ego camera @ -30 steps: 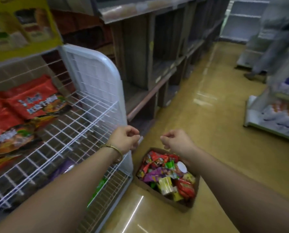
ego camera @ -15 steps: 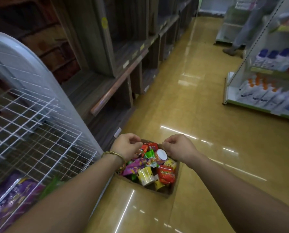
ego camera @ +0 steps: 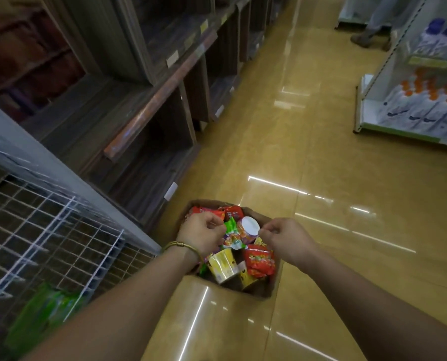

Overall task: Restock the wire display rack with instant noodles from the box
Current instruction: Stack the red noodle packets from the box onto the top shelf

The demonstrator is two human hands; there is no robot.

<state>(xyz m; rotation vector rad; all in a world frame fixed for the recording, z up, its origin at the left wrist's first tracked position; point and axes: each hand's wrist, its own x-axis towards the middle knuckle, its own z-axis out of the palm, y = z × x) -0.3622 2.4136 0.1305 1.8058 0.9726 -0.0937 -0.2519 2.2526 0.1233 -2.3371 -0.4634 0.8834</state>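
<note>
Glossy yellow floor [ego camera: 321, 256] bore the open box [ego camera: 268, 289], heaped with instant noodles [ego camera: 259, 261]. Directly above it hung the left hand [ego camera: 201, 235] and right hand [ego camera: 287, 238], both curled tight, visibly pinching nothing; packets lay straight below, equally near each. Left of the box stood the wire display rack [ego camera: 68, 230]; beyond the box, dark shelving [ego camera: 149, 105].

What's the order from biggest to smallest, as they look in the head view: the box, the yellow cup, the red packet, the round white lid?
1. box
2. yellow cup and red packet: they look about alike, so I won't rank them
3. round white lid, smallest
</note>
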